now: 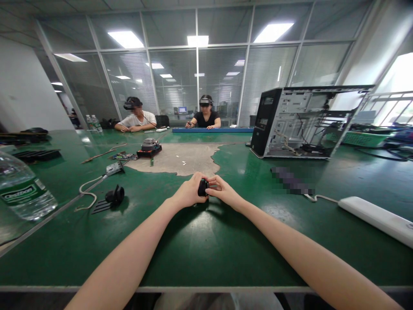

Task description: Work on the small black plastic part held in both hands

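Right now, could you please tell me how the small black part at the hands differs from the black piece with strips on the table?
The small black part is held in the left hand, with the right hand at it; the stripped black piece lies on the green table. Fingers partly cover the small black part, whereas nothing covers the stripped black piece. Both are black.

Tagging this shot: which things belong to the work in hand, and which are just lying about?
In hand:
small black part
left hand, gripping it
right hand, touching it

Lying about, seemingly, since neither hand touches them:
water bottle
open computer case
white power strip
green basket
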A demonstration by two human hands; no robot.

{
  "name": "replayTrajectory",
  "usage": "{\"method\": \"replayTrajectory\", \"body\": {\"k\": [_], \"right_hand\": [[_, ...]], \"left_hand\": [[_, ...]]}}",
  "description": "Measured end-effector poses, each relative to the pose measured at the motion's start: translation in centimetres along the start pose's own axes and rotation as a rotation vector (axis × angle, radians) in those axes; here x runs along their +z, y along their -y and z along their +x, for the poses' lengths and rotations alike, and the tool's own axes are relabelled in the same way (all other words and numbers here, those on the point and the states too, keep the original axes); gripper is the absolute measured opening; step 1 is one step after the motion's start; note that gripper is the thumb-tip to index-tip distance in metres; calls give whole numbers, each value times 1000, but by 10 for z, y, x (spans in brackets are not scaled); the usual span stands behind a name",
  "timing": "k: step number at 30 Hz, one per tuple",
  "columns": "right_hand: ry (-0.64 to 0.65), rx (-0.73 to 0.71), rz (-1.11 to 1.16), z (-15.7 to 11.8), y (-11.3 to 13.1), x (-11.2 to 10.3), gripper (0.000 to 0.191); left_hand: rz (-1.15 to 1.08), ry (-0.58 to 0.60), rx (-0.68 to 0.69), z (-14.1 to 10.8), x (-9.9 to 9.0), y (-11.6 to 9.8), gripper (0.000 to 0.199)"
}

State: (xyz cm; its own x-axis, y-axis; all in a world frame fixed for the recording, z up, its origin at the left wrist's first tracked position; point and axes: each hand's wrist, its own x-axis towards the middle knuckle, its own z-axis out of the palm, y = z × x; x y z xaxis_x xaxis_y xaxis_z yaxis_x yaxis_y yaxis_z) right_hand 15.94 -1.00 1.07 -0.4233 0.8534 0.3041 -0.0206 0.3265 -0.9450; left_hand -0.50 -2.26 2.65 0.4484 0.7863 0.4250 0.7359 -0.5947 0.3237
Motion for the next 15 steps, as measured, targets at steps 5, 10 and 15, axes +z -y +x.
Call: {"method": "replayTrajectory", "body": {"k": [5,10,15], "right_hand": [[-32,53,-19,1,-3,1,30],[-37,119,-2,2,-3,-1,31],[15,54,19,0,1,-2,34]], "left_hand": [[2,-4,-12,0,-1,-2,53],[-2,10,-25,0,-2,-2,53],[-1,1,-9,0,-1,-2,52]]}}
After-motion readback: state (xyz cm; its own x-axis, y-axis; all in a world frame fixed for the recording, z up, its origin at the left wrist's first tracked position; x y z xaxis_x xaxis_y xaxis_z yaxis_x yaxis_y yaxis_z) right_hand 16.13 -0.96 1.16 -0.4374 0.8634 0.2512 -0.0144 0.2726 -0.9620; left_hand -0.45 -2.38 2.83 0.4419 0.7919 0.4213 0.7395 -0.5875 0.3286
